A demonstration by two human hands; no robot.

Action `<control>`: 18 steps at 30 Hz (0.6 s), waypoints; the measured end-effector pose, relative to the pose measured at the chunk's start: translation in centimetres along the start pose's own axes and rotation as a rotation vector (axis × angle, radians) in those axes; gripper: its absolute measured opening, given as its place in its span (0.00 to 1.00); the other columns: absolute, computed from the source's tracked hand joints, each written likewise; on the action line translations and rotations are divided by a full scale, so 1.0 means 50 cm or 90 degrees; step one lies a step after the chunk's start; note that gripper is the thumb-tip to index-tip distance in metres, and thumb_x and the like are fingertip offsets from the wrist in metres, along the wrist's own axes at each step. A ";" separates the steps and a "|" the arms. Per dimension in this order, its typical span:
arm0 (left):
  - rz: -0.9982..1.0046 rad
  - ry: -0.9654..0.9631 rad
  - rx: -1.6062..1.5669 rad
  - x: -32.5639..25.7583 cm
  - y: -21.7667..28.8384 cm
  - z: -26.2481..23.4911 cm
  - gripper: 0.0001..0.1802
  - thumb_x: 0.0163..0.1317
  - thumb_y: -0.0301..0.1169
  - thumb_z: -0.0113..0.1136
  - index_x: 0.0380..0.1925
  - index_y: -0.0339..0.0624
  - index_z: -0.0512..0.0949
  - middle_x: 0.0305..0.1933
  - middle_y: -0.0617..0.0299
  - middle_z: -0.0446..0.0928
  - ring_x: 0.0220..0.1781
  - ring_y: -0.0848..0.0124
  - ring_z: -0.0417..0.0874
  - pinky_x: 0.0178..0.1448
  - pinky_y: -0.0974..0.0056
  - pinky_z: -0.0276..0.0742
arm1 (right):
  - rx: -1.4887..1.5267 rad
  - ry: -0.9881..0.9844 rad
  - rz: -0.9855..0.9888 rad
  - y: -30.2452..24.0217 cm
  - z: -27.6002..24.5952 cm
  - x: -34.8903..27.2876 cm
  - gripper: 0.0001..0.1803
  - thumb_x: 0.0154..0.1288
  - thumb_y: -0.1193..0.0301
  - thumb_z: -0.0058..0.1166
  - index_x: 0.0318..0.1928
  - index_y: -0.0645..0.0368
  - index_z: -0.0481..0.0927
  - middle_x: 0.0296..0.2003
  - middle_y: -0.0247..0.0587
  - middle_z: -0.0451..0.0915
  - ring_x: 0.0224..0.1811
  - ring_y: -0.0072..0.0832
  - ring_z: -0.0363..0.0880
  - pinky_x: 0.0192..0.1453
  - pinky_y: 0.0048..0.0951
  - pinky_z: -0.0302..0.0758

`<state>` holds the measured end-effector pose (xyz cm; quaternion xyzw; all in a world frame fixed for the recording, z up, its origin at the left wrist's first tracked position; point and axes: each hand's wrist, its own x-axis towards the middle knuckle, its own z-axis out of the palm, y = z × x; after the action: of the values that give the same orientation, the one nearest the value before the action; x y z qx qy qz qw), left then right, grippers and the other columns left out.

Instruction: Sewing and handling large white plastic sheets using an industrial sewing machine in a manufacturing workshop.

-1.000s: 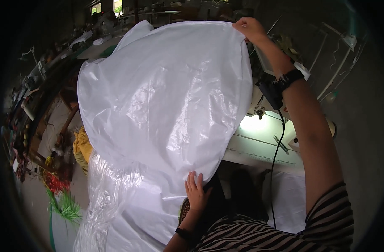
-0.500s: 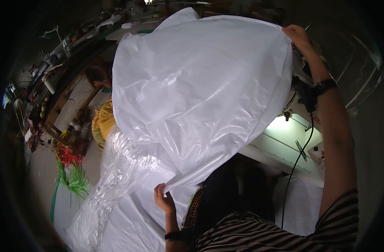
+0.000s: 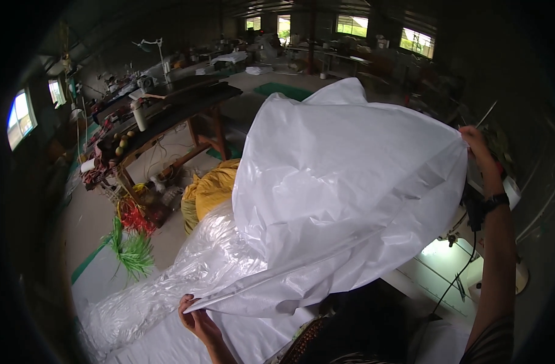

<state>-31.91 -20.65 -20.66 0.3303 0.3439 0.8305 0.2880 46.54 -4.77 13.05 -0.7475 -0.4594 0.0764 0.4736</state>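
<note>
A large white sheet (image 3: 326, 176) with a glossy surface is stretched between my hands and billows upward in the middle. My left hand (image 3: 198, 321) pinches its near left corner, with the edge gathered into a narrow fold. Raised at the far right, my right hand (image 3: 476, 144) is closed on the opposite corner. Below my left hand lies more white sheeting (image 3: 253, 333). Crumpled clear plastic (image 3: 192, 267) is heaped just beyond it.
A lit white sewing machine table (image 3: 432, 282) stands at the right, crossed by a black cable (image 3: 471, 255). Yellow cloth (image 3: 213, 189) is bundled left of the sheet. Green strands (image 3: 135, 253) and red strands (image 3: 135, 217) lie near a dark-topped wooden table (image 3: 192, 97).
My view has tilted up, showing more of the room and its windows. My left hand has drawn its corner out to the left, and the near edge is longer and straighter. Both hands keep their hold.
</note>
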 end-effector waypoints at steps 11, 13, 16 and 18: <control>-0.137 0.321 0.021 0.053 -0.056 0.016 0.26 0.75 0.40 0.53 0.63 0.31 0.66 0.67 0.51 0.69 0.68 0.68 0.69 0.74 0.64 0.61 | 0.277 -0.341 -0.085 -0.089 -0.012 -0.138 0.21 0.72 0.72 0.50 0.63 0.62 0.72 0.56 0.39 0.77 0.57 0.25 0.77 0.61 0.33 0.77; -0.141 0.309 0.039 0.078 -0.069 0.013 0.26 0.75 0.40 0.54 0.62 0.31 0.68 0.66 0.52 0.70 0.67 0.69 0.70 0.73 0.64 0.62 | 0.237 -0.308 -0.083 -0.085 -0.013 -0.137 0.18 0.72 0.71 0.51 0.59 0.62 0.75 0.52 0.37 0.79 0.52 0.22 0.79 0.58 0.30 0.79; -0.146 0.291 0.049 0.125 -0.090 -0.006 0.23 0.74 0.40 0.55 0.58 0.32 0.72 0.61 0.55 0.74 0.63 0.70 0.73 0.71 0.64 0.64 | 0.072 -0.288 -0.063 -0.080 -0.012 -0.136 0.12 0.72 0.64 0.56 0.49 0.59 0.80 0.40 0.30 0.82 0.39 0.15 0.80 0.49 0.24 0.82; -0.140 0.246 0.068 0.157 -0.104 -0.018 0.20 0.73 0.40 0.56 0.53 0.34 0.76 0.55 0.60 0.77 0.58 0.73 0.75 0.67 0.66 0.66 | -0.007 -0.239 -0.030 -0.079 -0.013 -0.142 0.11 0.70 0.60 0.58 0.41 0.55 0.81 0.33 0.27 0.81 0.31 0.12 0.77 0.43 0.21 0.81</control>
<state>-36.10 -12.36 -22.34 0.1403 0.4703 0.8225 0.2874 40.45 -10.06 14.20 -0.7116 -0.5576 0.2013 0.3771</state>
